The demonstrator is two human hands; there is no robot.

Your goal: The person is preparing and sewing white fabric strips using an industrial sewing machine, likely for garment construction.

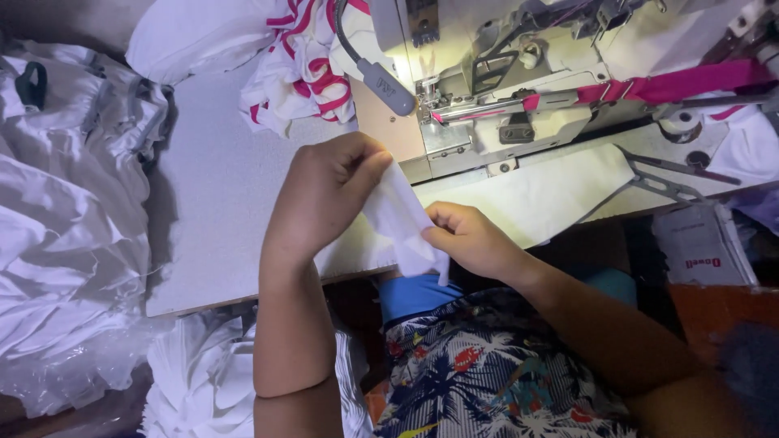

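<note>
White fabric piece; pink binding tape on the off-white sewing machine. White garments with pink-red stripes. Navy shirt printed with white palm trees and red accents.

The fabric piece was held between the left hand and right hand above the table edge, with the sewing machine behind them, a striped garment behind the left hand, and heaped cloth far left.
</note>
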